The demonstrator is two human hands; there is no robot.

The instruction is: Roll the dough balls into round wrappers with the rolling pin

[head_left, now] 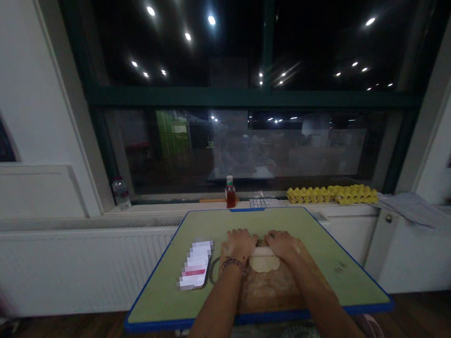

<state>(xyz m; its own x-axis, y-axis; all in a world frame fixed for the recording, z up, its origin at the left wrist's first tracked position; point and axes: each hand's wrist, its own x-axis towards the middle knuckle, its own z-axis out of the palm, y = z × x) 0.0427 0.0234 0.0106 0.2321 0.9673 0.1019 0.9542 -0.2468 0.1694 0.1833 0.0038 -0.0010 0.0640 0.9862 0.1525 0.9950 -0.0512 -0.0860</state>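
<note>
Bare forearms (215, 325) reach forward over a pale green table (351, 283) with a blue rim. The left hand (241, 243), a bracelet (233, 262) at its wrist, and the right hand (282, 243) rest palm down at the 2 ends of what is probably a rolling pin (262, 251); how far the fingers close around it, I cannot tell. Flattened dough (265, 264) lies just on its near side, on a wooden board (271, 295). Left of the board is a lit phone (196, 264). Beyond the table's far edge stand a reddish bottle (231, 196) and yellow egg trays (331, 195).
</note>
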